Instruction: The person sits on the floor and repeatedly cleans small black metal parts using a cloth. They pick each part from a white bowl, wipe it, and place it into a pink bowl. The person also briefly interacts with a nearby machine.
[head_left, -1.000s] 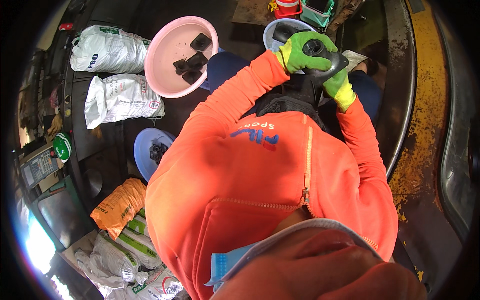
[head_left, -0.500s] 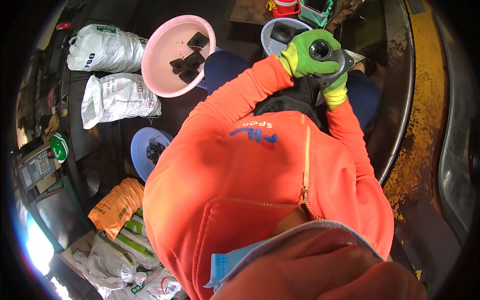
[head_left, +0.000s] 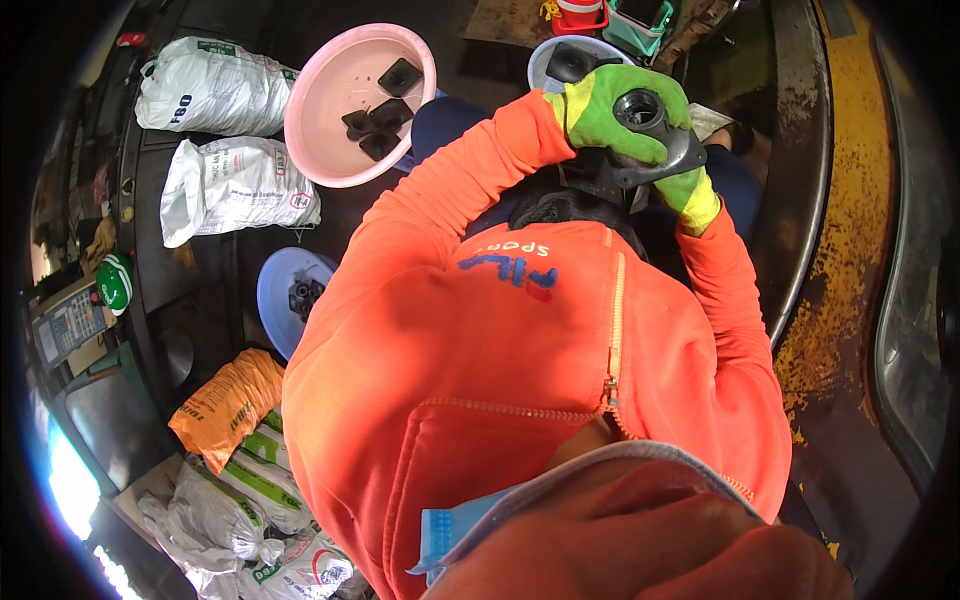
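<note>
Both my hands wear green gloves with yellow cuffs and hold one black, hollow part [head_left: 672, 158] with a round collar and a wide flange. My left hand [head_left: 600, 112] wraps around its collar, the open mouth showing between thumb and fingers. Under the flange, my right hand [head_left: 690, 192] grips from below, its fingertips partly hidden by the part. Just beyond, a pale blue basin [head_left: 541, 62] contains more black pieces [head_left: 573, 62]. To the left stands a pink basin [head_left: 318, 115] with several black square-flanged parts [head_left: 388, 115] inside.
A blue basin [head_left: 275, 300] with small black pieces sits at left. White sacks [head_left: 215, 90] and an orange bag [head_left: 225, 410] lie further left. Red [head_left: 580, 15] and green [head_left: 635, 30] containers stand at the far side. A rusty yellow metal edge [head_left: 855, 220] runs along the right.
The held part has turned and tilted, its flange corner now lower at the right. Both hands have shifted slightly with it and keep their grip.
</note>
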